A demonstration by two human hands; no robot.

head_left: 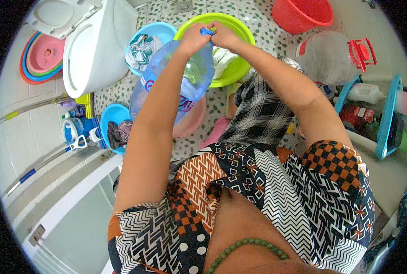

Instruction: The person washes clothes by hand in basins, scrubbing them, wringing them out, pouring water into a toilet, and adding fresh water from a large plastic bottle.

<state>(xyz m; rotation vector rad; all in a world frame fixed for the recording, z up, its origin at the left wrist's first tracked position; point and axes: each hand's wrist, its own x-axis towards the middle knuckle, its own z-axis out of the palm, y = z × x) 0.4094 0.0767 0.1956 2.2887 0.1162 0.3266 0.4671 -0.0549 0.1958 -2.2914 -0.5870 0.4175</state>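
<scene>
Head view: my left hand (195,39) and right hand (222,37) meet on a small blue piece (206,32) at the far end of a large translucent blue bottle (196,82), the fingers of both clamped on it (cap or handle, I cannot tell, my knuckles hide too much). The bottle lies tilted under my left forearm, its far end over the bright green basin (244,39), where a white cloth (223,59) sits, and its near part above a pink basin (198,116). I judge the step in hand to be working that blue piece or steadying the bottle by it. The next move, I think, calls for one hand firm at the neck while the other twists or lifts, with the bottle's weight kept from rolling sideways.
</scene>
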